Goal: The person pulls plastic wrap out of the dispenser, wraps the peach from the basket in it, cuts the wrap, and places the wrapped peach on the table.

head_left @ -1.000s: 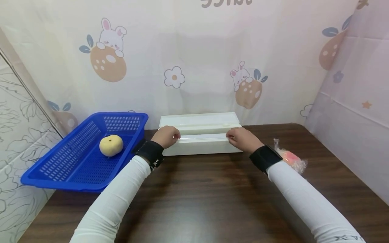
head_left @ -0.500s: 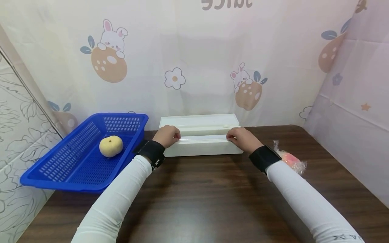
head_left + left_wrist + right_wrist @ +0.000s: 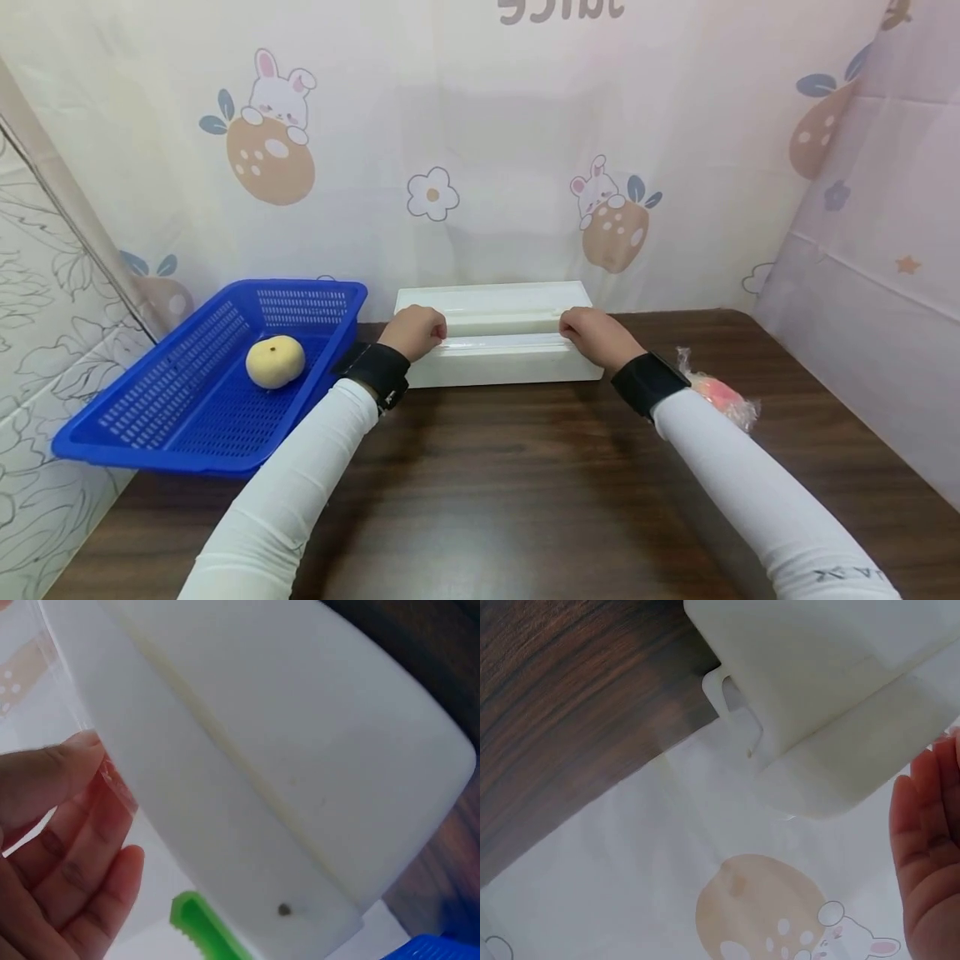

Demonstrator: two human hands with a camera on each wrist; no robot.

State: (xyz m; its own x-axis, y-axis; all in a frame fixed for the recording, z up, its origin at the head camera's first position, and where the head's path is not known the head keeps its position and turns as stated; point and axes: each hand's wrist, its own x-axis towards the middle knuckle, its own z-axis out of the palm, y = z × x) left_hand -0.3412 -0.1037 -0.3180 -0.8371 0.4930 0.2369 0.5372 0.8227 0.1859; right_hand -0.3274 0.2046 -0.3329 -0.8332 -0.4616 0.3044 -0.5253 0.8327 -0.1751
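Observation:
A long white film dispenser box [image 3: 502,367] lies at the back of the dark wooden table [image 3: 510,483] with its lid [image 3: 491,297] open. My left hand [image 3: 412,332] is curled at the box's left end, and my right hand [image 3: 592,335] at its right end. In the left wrist view my left hand [image 3: 52,825] pinches clear film between thumb and fingers beside the box [image 3: 300,750], near a green plastic piece [image 3: 199,922]. Only the edge of my right hand [image 3: 930,855] shows in the right wrist view, next to the box [image 3: 817,675].
A blue slotted basket [image 3: 150,450] sits at the left with a pale yellow fruit [image 3: 275,362] inside. A pink item wrapped in clear film [image 3: 720,393] lies right of my right forearm. Patterned curtain walls close the back and both sides.
Both hands have moved back a little toward the box's open lid. The shiny strip of film stretched between them along the front edge has shrunk from sight.

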